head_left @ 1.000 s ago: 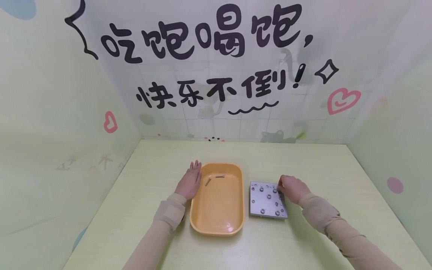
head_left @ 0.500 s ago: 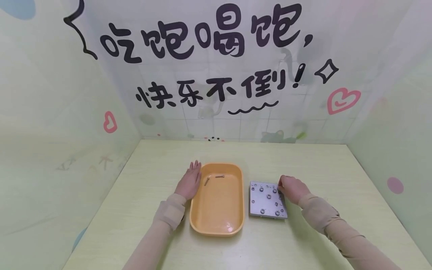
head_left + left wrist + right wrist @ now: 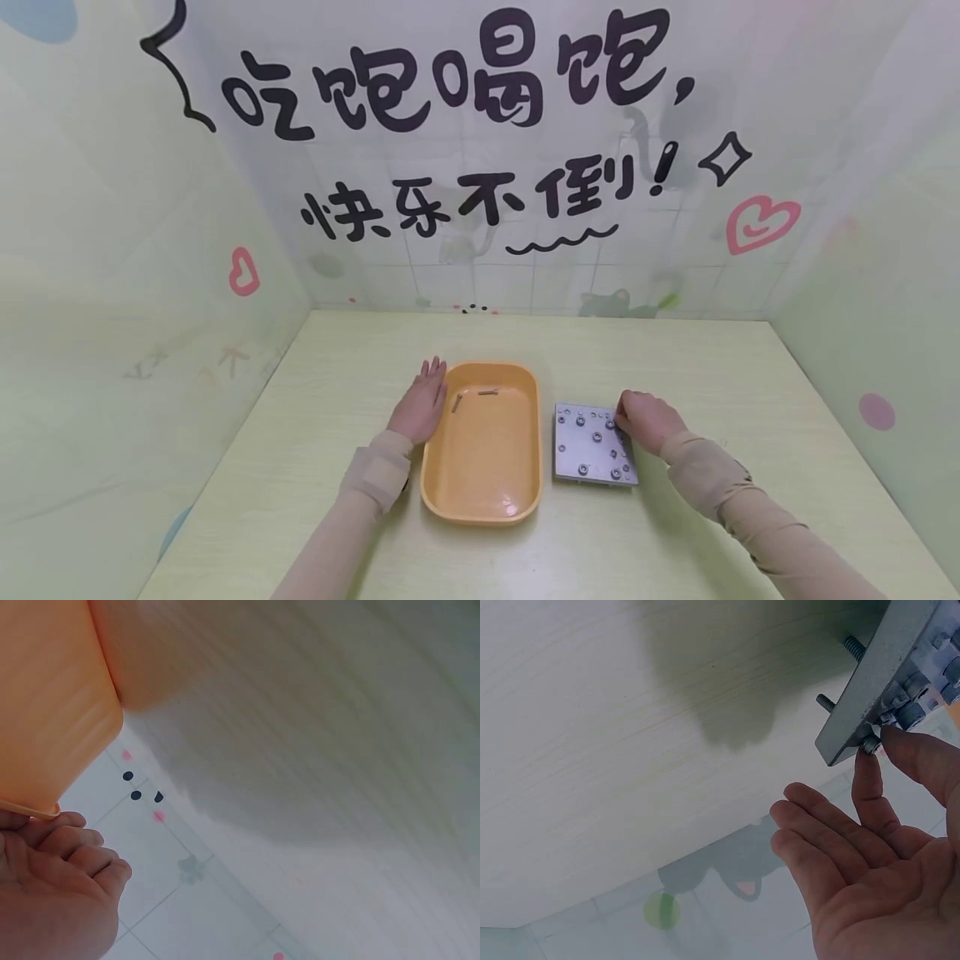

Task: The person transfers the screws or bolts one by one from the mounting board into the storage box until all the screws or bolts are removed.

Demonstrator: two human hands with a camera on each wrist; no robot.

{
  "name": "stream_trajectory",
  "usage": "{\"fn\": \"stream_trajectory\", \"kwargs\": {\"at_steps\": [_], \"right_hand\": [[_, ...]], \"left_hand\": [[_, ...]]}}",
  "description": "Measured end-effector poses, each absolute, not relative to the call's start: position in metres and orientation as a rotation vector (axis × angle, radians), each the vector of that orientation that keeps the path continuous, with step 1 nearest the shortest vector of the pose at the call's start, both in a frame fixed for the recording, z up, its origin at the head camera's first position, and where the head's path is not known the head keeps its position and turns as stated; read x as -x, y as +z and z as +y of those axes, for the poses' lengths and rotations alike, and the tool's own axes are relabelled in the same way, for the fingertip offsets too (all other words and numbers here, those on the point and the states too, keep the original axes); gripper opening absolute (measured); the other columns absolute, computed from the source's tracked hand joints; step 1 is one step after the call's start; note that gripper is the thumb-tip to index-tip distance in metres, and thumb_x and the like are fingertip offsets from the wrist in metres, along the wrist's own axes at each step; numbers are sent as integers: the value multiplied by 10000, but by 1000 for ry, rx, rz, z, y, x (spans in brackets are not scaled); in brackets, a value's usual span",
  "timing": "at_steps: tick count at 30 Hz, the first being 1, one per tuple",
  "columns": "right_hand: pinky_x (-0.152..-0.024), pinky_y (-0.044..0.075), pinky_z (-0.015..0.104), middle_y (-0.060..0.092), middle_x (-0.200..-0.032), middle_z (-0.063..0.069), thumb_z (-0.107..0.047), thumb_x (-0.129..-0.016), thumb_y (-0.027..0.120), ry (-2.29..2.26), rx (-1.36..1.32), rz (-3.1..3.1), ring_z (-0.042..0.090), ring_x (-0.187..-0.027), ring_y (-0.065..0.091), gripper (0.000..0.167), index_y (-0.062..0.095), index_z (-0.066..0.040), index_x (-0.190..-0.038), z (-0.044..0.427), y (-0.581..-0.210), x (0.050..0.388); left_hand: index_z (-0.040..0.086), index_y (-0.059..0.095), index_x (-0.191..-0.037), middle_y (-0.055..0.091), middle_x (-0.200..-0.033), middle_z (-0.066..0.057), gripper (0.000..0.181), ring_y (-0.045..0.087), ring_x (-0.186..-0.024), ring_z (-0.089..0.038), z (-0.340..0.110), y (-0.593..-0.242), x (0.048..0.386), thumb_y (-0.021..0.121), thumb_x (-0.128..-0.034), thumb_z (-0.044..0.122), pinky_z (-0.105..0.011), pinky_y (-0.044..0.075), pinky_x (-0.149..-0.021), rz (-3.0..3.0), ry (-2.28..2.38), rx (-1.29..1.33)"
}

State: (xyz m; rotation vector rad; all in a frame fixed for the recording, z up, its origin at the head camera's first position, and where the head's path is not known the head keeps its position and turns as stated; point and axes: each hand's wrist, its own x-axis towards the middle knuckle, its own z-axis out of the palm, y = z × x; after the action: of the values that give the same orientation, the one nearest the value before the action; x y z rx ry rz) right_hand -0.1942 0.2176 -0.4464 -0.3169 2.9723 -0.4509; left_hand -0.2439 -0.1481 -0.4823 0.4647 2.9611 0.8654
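Note:
My left hand (image 3: 420,408) lies along the left side of an orange tray (image 3: 480,522), its fingers against the rim (image 3: 30,808). Two small bolts (image 3: 487,392) lie inside, near the tray's far end. To the right sits a square metal plate (image 3: 573,450) with several socket-head bolts in its holes. At the plate's far right corner, my right hand (image 3: 651,421) pinches a bolt (image 3: 871,745) between thumb and index finger, its other fingers loosely extended. Threaded bolt ends (image 3: 826,703) stick out below the plate in the right wrist view.
A pale wood-grain table (image 3: 360,533) carries the tray and plate, which stand side by side with a narrow gap. A printed curtain (image 3: 480,283) rises along the table's back edge and both sides.
The left-hand loose bolt in the tray has shifted slightly to the left and turned a little. Both hands stay in nearly the same place.

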Motion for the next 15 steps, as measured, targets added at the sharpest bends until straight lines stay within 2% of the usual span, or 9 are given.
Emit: {"fn": "stream_trajectory", "kwargs": {"at_steps": [15], "right_hand": [[-668,582,388,667,-817,106,-79,-931,611,-430,325,2964,245,-730,647,108,609,29,-943,218,-444,194]], "left_hand": [[-96,286,-1499,203,-1604,-231,504,163,-1502,-387,-147,-481,243,320,-1084,186,-524,197,-1232,2968,868,-466]]}}
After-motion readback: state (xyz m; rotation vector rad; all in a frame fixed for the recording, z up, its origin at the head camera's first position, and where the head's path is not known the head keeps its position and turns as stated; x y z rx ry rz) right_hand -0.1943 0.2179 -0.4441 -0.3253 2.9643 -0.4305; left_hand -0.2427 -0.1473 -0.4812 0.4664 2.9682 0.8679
